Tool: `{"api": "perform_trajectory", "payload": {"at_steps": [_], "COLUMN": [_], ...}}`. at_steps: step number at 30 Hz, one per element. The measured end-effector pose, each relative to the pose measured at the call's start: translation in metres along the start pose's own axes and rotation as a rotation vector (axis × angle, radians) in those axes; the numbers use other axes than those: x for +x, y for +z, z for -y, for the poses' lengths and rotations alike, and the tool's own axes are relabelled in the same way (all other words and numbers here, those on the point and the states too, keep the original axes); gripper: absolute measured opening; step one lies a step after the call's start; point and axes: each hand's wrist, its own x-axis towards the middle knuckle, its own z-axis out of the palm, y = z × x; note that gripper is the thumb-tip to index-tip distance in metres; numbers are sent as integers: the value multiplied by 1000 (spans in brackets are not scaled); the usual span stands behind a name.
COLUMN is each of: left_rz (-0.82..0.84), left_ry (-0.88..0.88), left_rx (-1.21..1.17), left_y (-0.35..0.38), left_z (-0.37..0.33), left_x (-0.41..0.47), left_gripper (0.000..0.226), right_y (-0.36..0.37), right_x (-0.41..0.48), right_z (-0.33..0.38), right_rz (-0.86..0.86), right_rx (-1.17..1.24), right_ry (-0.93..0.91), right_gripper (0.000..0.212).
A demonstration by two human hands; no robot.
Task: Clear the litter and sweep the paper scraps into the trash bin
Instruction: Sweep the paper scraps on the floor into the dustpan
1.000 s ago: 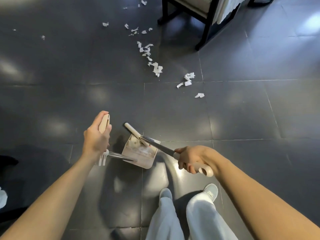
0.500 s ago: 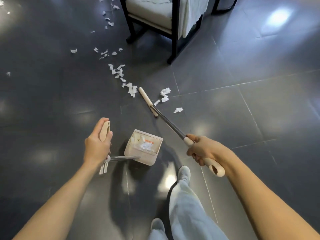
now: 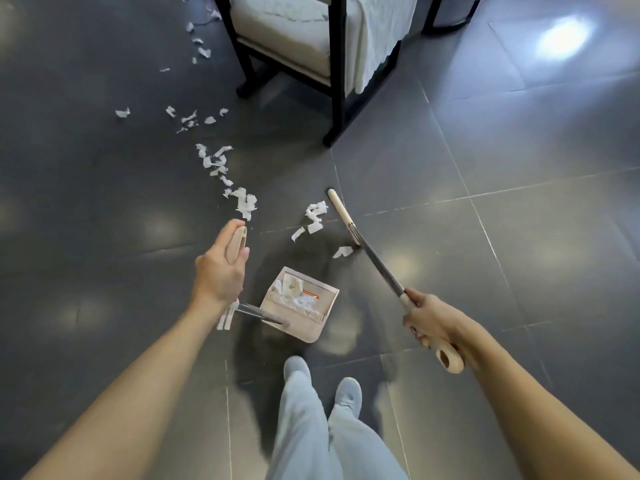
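My left hand [image 3: 221, 271] grips the beige top of the dustpan handle. The beige dustpan [image 3: 299, 304] hangs just above the dark tiled floor with white scraps and an orange-printed wrapper inside. My right hand [image 3: 427, 322] grips the broom handle [image 3: 381, 268] near its looped beige end. The broom's narrow beige head [image 3: 337, 206] points forward, right beside a small cluster of white paper scraps [image 3: 315, 214]. A trail of more paper scraps [image 3: 218, 161] runs away to the upper left across the floor.
A black-framed chair [image 3: 337, 74] with a pale cushion and a white cloth stands ahead, its front leg close to the broom head. My two feet in light shoes [image 3: 322, 382] are on the tiles behind the dustpan.
I stepped forward toward the scraps and chair. The broom left the dustpan and swung out ahead to the right of the nearest scraps. The dustpan stays carried in my left hand.
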Motion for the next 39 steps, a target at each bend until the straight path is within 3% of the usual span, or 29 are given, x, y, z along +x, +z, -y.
{"api": "perform_trajectory", "payload": {"at_steps": [4, 8, 10, 18, 24, 27, 35, 39], "left_rz": [23, 5, 1, -43, -100, -122, -141, -172], "left_ry": [21, 36, 41, 15, -15, -66, -42, -47], "left_rx": [6, 8, 19, 2, -46, -42, -12, -14], "left_y": [14, 23, 21, 4, 3, 11, 26, 31], "left_z": [-13, -28, -29, -13, -15, -18, -42, -50], "left_x": [24, 43, 51, 64, 90, 102, 135, 146], "left_gripper": [39, 37, 37, 39, 43, 44, 38, 39], "right_y": [19, 26, 19, -1, -22, -27, -29, -37], "right_x": [-1, -18, -25, -27, 43, 89, 120, 100], "right_z": [4, 15, 29, 89, 145, 166, 167, 167], "right_rz": [108, 223, 240, 132, -14, -16, 213, 331], "right_rx": [-6, 195, 203, 29, -192, -336, -469, -345], "right_ry": [26, 116, 122, 27, -80, -90, 14, 95], "right_gripper": [40, 59, 57, 68, 49, 64, 61, 63]}}
